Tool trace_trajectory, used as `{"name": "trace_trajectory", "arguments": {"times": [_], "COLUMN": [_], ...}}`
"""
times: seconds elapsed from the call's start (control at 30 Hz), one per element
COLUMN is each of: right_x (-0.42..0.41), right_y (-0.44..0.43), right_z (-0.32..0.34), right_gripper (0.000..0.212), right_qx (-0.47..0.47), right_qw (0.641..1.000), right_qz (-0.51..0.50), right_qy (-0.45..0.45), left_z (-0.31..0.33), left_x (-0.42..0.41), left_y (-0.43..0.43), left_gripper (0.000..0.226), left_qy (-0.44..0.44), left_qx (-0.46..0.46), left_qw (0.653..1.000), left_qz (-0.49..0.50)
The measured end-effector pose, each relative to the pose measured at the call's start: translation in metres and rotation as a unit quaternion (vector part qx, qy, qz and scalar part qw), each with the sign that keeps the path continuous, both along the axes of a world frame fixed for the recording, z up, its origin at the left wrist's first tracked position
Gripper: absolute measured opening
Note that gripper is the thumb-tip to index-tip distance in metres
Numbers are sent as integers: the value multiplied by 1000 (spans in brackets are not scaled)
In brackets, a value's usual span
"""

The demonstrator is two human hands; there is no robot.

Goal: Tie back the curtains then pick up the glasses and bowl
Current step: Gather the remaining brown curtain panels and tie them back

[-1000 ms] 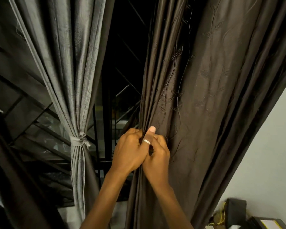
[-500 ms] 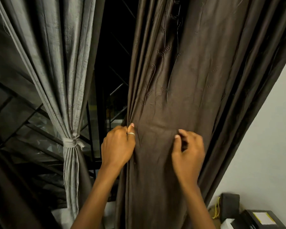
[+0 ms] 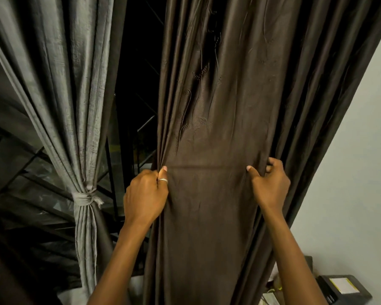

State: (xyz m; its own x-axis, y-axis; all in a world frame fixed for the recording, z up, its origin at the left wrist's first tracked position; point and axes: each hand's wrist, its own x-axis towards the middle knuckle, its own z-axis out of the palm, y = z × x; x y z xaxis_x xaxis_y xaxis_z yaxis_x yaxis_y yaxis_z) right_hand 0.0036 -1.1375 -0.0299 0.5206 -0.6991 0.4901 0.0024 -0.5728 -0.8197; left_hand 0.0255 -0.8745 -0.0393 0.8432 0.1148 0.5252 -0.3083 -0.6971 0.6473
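Around the hands: a grey curtain (image 3: 75, 106) hangs to the left of the left hand (image 3: 145, 194), cinched into a narrow waist by a knotted grey tie-back (image 3: 87, 198) at about that hand's level; dark window bars (image 3: 110, 164) show in the gap between the grey curtain and the left hand; a pale wall (image 3: 350, 172) lies to the right of the right hand (image 3: 271, 186); a black box with a yellowish label (image 3: 343, 289) sits below and right of the right forearm (the small items beside it are too blurred to name)
In the way: the brown curtain (image 3: 218, 106) hides whatever is behind it between the two hands; both forearms cross its lower part
Brown curtain, place: between and above both hands, hanging loose with no tie on it
Brown curtain, long axis: top to bottom, leaning a little to the upper right in this view; its folds follow the same line; the panel between the hands is pulled flat, with a taut horizontal crease from thumb to thumb
Left hand: fingers curled round the bunched folds of the curtain's left edge; thumb upright against the cloth, wearing a silver ring (image 3: 163, 180)
Right hand: pinches a fold of the curtain's right part between thumb and curled fingers; thumb points toward the left hand
Spacing: hands level with each other, well apart
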Motion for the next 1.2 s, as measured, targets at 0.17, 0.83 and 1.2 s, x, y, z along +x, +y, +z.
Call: {"name": "trace_trajectory", "arguments": {"times": [0.17, 0.83, 1.2], "right_x": [-27, -15, -17], "right_y": [70, 129, 138], "right_z": [-44, -79, -68], "right_gripper": [30, 7, 20], "right_qx": [-124, -126, -13], "right_qw": [988, 981, 944], "right_qz": [-8, 113, 318], "right_qy": [-93, -88, -83], "left_z": [-6, -8, -12], "left_x": [-10, -13, -11], "left_y": [-20, -21, -31], "left_gripper": [48, 29, 29], "left_qy": [-28, -16, 12], "left_qx": [11, 69, -51], "left_qw": [999, 997, 977], "left_qz": [-12, -26, -208]}}
